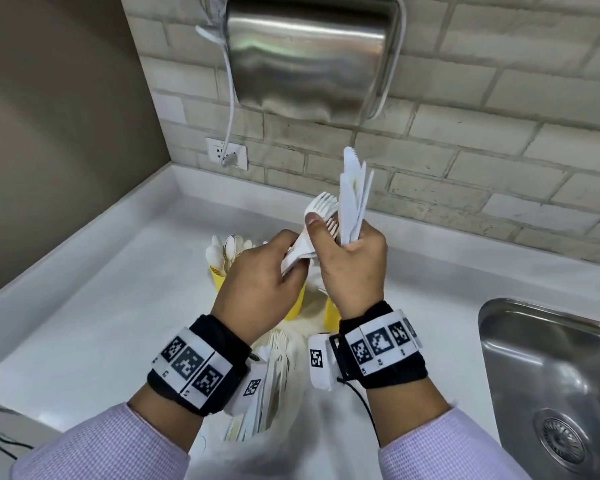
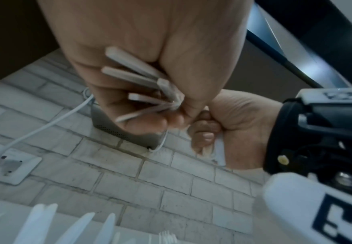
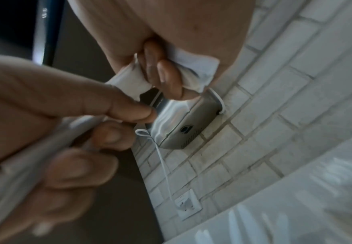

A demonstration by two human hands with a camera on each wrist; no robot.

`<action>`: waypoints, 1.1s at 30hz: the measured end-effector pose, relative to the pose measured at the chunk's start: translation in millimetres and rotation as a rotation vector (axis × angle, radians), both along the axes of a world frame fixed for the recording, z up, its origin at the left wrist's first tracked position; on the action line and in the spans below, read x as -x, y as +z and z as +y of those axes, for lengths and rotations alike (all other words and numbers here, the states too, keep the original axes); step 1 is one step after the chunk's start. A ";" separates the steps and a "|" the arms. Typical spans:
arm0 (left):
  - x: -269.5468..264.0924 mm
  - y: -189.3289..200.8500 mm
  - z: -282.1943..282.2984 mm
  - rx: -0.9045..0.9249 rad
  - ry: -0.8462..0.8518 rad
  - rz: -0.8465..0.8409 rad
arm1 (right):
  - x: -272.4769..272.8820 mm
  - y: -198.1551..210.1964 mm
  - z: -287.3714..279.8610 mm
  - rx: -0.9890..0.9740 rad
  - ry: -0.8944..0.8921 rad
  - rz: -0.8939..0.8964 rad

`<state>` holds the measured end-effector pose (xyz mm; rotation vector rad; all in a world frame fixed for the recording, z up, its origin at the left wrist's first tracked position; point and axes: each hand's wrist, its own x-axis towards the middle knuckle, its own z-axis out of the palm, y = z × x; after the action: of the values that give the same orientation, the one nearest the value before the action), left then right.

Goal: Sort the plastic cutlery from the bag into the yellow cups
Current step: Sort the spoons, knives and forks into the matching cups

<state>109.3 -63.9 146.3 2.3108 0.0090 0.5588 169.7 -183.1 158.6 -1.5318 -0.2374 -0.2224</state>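
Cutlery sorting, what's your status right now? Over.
Left hand grips forks by the handles. Right hand holds knives upright. Spoons already in a yellow cup. More cutlery in the bag. Nothing blocking.

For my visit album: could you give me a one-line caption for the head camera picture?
Over a white counter, the left hand grips forks while the right hand holds knives upright.

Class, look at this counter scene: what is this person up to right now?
A person is sorting white plastic cutlery. The left hand grips a few white plastic forks by their handles; the right hand holds an upright bunch of white plastic knives. Below, one yellow cup already holds white plastic spoons, and more cutlery lies in the bag near the wrists.
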 end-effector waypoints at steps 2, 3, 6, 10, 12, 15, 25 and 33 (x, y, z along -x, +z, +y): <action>-2.1 -0.1 2.4 0.055 -0.039 0.063 | 3.3 6.4 1.4 0.052 -0.059 -0.082; -2.4 0.1 2.2 0.107 -0.077 0.095 | 3.9 10.0 1.8 0.070 -0.049 -0.108; -0.2 -1.7 4.1 0.283 -0.161 0.108 | 6.3 21.0 4.3 0.099 -0.034 -0.094; 1.3 -7.6 7.6 0.288 -0.209 0.186 | 0.2 29.1 -2.0 0.178 -0.071 -0.235; -0.3 -9.1 8.1 0.272 -0.166 0.187 | -4.4 26.4 -2.6 0.295 -0.061 -0.286; -4.3 -5.7 8.2 0.213 -0.031 0.144 | -1.9 24.7 1.6 0.591 -0.030 -0.424; -7.5 -0.9 6.7 0.163 0.099 0.039 | 6.4 16.2 8.0 0.718 -0.083 -0.420; -12.8 2.1 -0.6 -0.111 0.181 -0.087 | 8.5 21.6 12.2 0.632 -0.002 -0.255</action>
<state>122.2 -64.4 148.4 2.4061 0.1500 0.7687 161.2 -170.8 180.3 -2.1291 -0.5455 -0.3675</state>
